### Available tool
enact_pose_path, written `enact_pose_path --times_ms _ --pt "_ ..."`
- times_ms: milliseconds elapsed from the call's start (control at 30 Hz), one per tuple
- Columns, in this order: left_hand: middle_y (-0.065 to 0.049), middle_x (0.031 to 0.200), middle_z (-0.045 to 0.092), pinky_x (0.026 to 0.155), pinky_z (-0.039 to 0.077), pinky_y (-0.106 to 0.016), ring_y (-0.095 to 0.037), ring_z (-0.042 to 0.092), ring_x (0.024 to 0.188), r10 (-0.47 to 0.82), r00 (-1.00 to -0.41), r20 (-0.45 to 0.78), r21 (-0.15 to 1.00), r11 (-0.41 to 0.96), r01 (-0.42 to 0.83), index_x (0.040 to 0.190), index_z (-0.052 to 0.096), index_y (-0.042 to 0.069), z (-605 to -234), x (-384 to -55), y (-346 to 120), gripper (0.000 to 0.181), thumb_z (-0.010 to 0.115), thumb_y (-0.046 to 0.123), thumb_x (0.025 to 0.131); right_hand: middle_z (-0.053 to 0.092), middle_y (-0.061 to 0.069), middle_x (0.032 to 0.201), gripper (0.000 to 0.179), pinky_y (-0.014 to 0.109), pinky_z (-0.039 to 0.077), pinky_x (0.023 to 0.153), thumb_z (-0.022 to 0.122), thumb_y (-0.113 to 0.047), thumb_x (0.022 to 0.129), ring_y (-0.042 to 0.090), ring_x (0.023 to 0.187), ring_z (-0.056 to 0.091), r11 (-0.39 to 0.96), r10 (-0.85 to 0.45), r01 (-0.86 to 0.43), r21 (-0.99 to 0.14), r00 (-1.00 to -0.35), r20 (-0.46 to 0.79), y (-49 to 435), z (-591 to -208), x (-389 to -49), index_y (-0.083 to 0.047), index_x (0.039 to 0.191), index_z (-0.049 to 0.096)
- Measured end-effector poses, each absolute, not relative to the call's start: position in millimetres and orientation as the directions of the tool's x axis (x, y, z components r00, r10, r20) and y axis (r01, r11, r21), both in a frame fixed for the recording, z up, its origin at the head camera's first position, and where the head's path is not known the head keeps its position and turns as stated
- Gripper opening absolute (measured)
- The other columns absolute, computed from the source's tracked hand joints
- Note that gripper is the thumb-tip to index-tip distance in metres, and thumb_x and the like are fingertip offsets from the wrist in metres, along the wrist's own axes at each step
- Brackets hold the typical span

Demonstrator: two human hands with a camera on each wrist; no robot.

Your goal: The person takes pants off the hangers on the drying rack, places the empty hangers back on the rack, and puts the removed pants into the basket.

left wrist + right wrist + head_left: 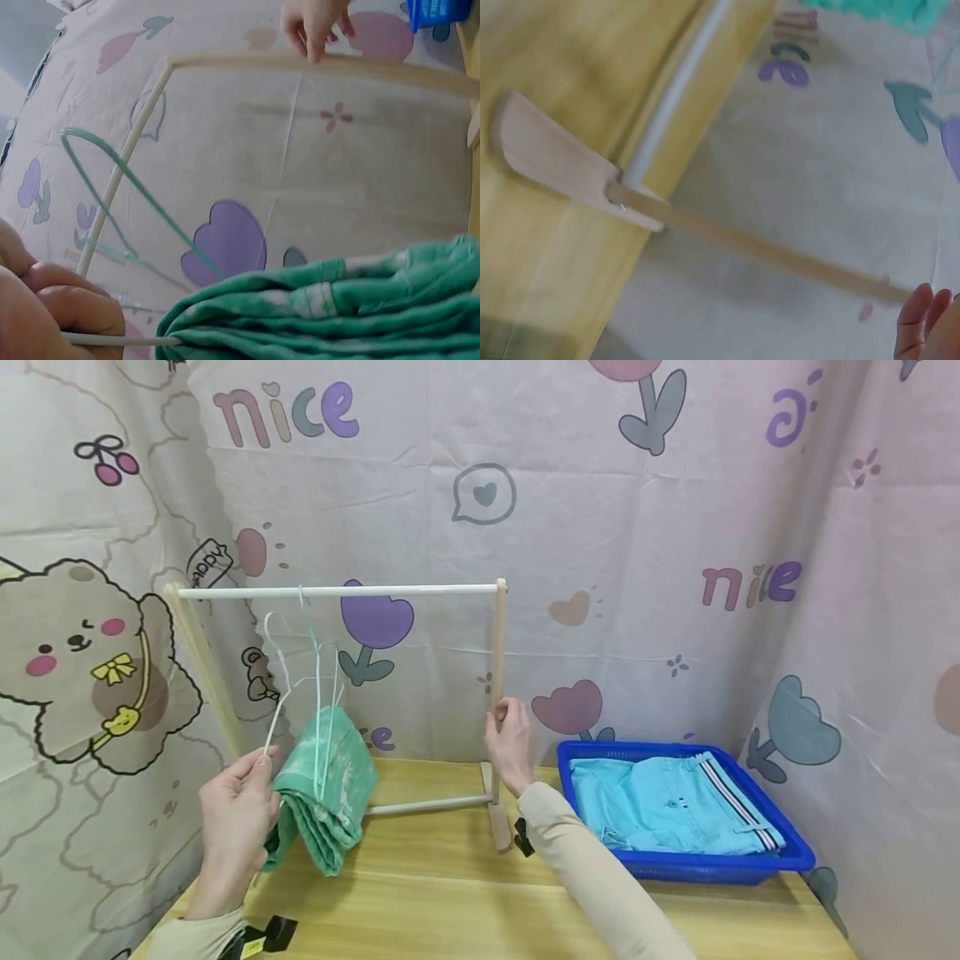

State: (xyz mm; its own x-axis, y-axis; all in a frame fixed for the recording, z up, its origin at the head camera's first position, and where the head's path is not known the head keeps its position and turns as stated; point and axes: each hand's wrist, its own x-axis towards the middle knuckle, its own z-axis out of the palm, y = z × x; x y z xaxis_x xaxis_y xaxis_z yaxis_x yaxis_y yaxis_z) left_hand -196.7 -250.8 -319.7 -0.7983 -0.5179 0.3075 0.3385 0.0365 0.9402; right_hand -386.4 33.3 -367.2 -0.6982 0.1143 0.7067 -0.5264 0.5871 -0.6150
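My left hand (pixel 231 814) pinches the side wire of a white hanger (pixel 277 718) between thumb and fingers. The hanger's hook stands in front of the rack's top rod (pixel 405 590). A green garment with whitish patches (pixel 341 777) hangs folded close beside this hand; in the left wrist view the white wire runs into its folds. A mint-green hanger (pixel 150 184) has its hook over the rod, behind the white one. My right hand (pixel 512 743) grips the wooden right post (pixel 499 647) of the rack about midway up.
A blue plastic basket (pixel 798 858) at the right holds folded light-blue clothing (pixel 660 802) with a striped edge. The rack's lower bar (pixel 431 806) and wooden foot (pixel 499 827) rest on the wood-grain table (pixel 420 910). A printed curtain (pixel 420 435) closes off the back and sides.
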Motion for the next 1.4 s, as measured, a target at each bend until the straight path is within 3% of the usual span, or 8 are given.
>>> enact_pose_path --times_ms 100,233,500,833,1033,1167,1267,1400 --pt "0.007 0.043 0.031 0.032 0.012 -0.034 -0.005 0.025 0.030 -0.527 -0.797 0.295 0.932 -0.024 0.361 0.119 0.062 0.007 -319.0 -200.3 -243.5 0.026 0.048 0.022 0.104 0.061 0.003 0.087 0.010 0.027 0.049 0.063 0.062 -0.012 0.093 0.016 0.073 0.059 0.611 0.045 -0.539 -0.579 -0.707 0.705 21.6 -378.5 -379.2 -0.007 0.102 0.063" --pt "0.007 0.044 0.030 0.032 0.011 -0.032 -0.005 0.024 0.030 -0.543 -0.792 0.279 0.918 -0.091 0.386 0.117 0.063 0.005 -319.8 -204.5 -234.4 0.025 0.047 0.021 0.104 0.067 0.001 0.087 0.011 0.021 0.051 0.065 0.061 -0.011 0.093 0.011 0.075 0.060 0.579 -0.119 -0.545 -0.606 -0.792 0.599 4.2 -395.5 -367.5 -0.008 0.099 0.069" --pt "0.007 0.046 0.029 0.032 0.015 -0.027 -0.004 0.025 0.032 -0.563 -0.792 0.237 0.920 -0.132 0.369 0.121 0.062 0.004 -325.4 -207.8 -225.6 0.028 0.046 0.021 0.104 0.070 0.009 0.089 0.022 0.027 0.058 0.060 0.057 -0.017 0.099 0.022 0.077 0.069 0.307 -0.397 -0.325 -0.894 -0.898 0.190 -30.4 -419.0 -340.0 -0.002 0.107 0.071" --pt "0.007 0.047 0.029 0.030 0.014 -0.030 -0.005 0.024 0.031 -0.553 -0.791 0.263 0.914 -0.119 0.387 0.124 0.061 0.005 -323.8 -206.8 -220.8 0.031 0.047 0.023 0.104 0.064 0.030 0.111 0.057 0.050 0.056 0.086 0.044 -0.036 0.105 0.043 0.099 0.067 0.122 -0.523 0.087 -0.989 -0.841 -0.138 -66.8 -441.4 -313.3 0.013 0.133 0.047" --pt "0.006 0.046 0.029 0.031 0.015 -0.026 -0.005 0.024 0.032 -0.552 -0.793 0.257 0.918 -0.118 0.379 0.122 0.062 0.005 -322.1 -205.6 -218.1 0.029 0.046 0.021 0.105 0.055 0.030 0.117 0.074 0.057 0.046 0.101 0.037 -0.060 0.100 0.046 0.110 0.060 -0.080 -0.654 0.342 -0.936 -0.727 -0.210 -84.8 -446.8 -307.4 0.003 0.137 0.038" --pt "0.006 0.046 0.029 0.032 0.014 -0.026 -0.004 0.024 0.032 -0.548 -0.799 0.248 0.918 -0.132 0.374 0.122 0.062 0.005 -321.1 -205.8 -218.1 0.028 0.046 0.021 0.104 0.056 0.016 0.106 0.065 0.039 0.054 0.082 0.042 -0.064 0.096 0.026 0.094 0.062 -0.099 -0.635 0.383 -0.919 -0.735 -0.238 -90.6 -443.1 -306.0 -0.008 0.128 0.045" --pt "0.007 0.047 0.029 0.033 0.013 -0.028 -0.004 0.023 0.033 -0.543 -0.806 0.235 0.923 -0.136 0.361 0.124 0.061 0.004 -321.3 -205.2 -219.8 0.030 0.046 0.021 0.104 0.055 0.010 0.099 0.061 0.028 0.046 0.069 0.051 -0.064 0.093 0.019 0.084 0.056 -0.109 -0.556 0.392 -0.914 -0.786 -0.270 -92.0 -442.1 -305.8 -0.009 0.119 0.049" --pt "0.007 0.046 0.028 0.034 0.013 -0.029 -0.004 0.023 0.033 -0.543 -0.809 0.227 0.931 -0.124 0.344 0.123 0.061 0.004 -323.9 -203.0 -223.4 0.029 0.047 0.021 0.104 0.058 0.009 0.102 0.066 0.031 0.050 0.075 0.064 -0.061 0.086 0.019 0.089 0.059 -0.218 -0.483 0.436 -0.873 -0.825 -0.292 -92.7 -436.2 -309.0 -0.005 0.119 0.053"
